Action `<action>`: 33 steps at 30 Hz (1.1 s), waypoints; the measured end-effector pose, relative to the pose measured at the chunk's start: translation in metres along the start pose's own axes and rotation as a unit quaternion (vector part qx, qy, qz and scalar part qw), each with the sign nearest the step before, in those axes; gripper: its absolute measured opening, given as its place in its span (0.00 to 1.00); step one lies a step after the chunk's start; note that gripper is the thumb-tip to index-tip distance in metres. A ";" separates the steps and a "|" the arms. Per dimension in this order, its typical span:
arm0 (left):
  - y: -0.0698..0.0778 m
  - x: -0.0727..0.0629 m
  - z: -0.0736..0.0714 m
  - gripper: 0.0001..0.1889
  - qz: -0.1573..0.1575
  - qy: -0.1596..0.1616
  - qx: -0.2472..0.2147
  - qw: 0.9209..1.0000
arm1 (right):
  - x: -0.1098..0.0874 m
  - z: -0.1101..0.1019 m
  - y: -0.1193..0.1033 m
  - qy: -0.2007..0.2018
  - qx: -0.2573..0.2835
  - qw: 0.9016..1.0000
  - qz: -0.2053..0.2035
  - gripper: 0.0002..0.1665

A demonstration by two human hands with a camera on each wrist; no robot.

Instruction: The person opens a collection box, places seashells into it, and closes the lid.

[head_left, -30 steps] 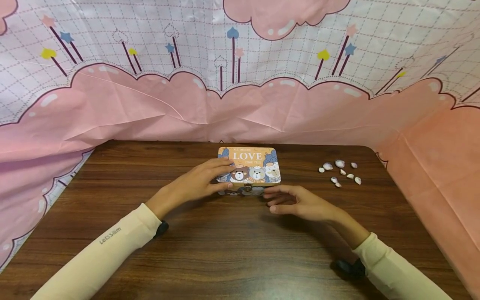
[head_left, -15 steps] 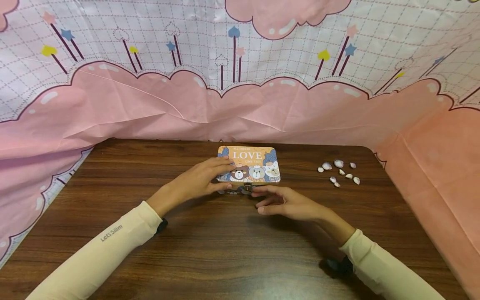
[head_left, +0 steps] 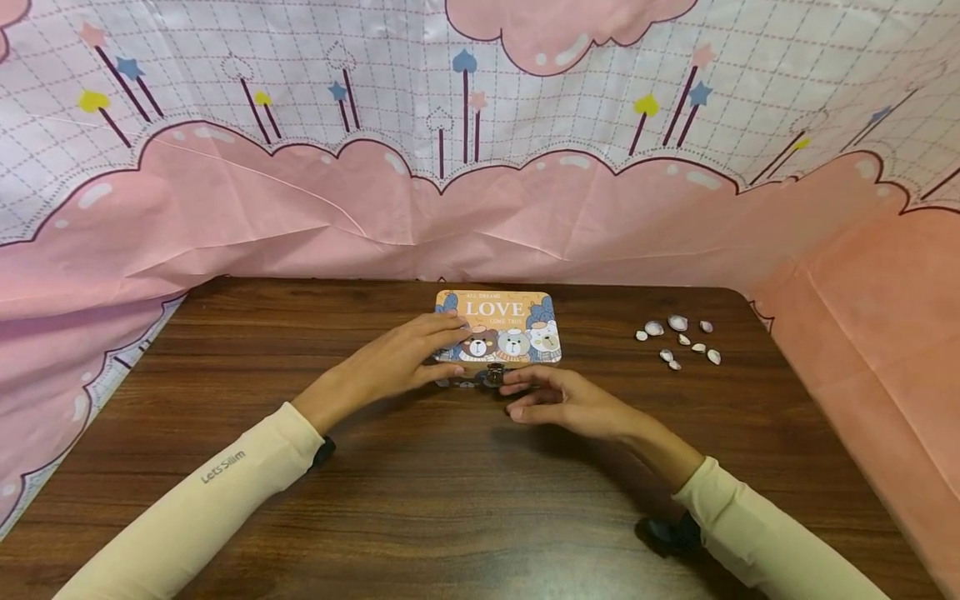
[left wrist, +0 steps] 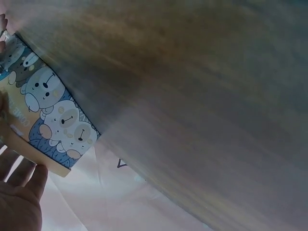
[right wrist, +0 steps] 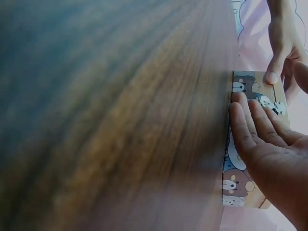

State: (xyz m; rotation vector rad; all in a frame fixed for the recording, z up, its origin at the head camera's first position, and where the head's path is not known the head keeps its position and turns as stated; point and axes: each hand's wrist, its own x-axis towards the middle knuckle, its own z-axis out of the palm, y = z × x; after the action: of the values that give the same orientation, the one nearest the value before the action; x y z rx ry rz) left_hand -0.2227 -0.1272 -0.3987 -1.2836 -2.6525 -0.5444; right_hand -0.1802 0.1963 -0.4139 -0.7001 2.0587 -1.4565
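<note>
A small storage box [head_left: 501, 337] with printed bears and the word LOVE lies with its lid down at the table's back middle. A metal clasp [head_left: 495, 373] sits on its front. My left hand [head_left: 397, 354] holds the box's left end, fingers over the lid and thumb against the front. My right hand [head_left: 573, 404] is at the front, its forefinger right at the clasp and its thumb apart. In the right wrist view its long fingers [right wrist: 245, 118] lie nearly straight along the bear-printed front. The left wrist view catches only part of the box and the left fingers [left wrist: 36, 180].
Several small seashells [head_left: 677, 322] lie loose on the right part of the brown wooden table [head_left: 420, 500]. A pink cloud-patterned cloth [head_left: 480, 217] hangs behind the table and along its sides.
My right hand has moved left along the box's front to the clasp, mostly in the first half second. The left hand, box and shells have stayed put.
</note>
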 end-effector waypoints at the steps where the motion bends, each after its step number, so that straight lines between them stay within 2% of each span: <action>1: 0.000 0.000 0.000 0.32 0.000 0.000 0.001 1.000 | 0.000 0.000 0.000 0.000 0.003 1.000 0.000 0.35; 6: 0.001 0.000 -0.001 0.32 -0.012 -0.006 0.001 1.000 | -0.001 -0.002 0.000 -0.004 0.012 1.000 -0.005 0.36; 16: 0.001 0.003 -0.009 0.32 -0.015 -0.022 -0.012 1.000 | -0.004 -0.007 -0.001 -0.019 0.015 1.000 -0.005 0.38; 25: 0.001 0.006 -0.017 0.31 -0.018 -0.035 -0.022 0.999 | -0.004 -0.010 -0.004 -0.016 0.017 1.000 -0.013 0.39; 33: -0.001 0.008 -0.020 0.30 -0.018 -0.026 -0.043 0.999 | -0.006 -0.012 -0.009 -0.008 0.014 1.000 -0.023 0.39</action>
State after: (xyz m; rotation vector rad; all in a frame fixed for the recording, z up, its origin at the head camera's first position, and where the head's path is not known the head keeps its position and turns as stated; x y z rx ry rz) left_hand -0.2286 -0.1298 -0.3782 -1.2911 -2.7278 -0.6453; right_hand -0.1828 0.2057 -0.4016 -0.7490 2.0202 -1.4968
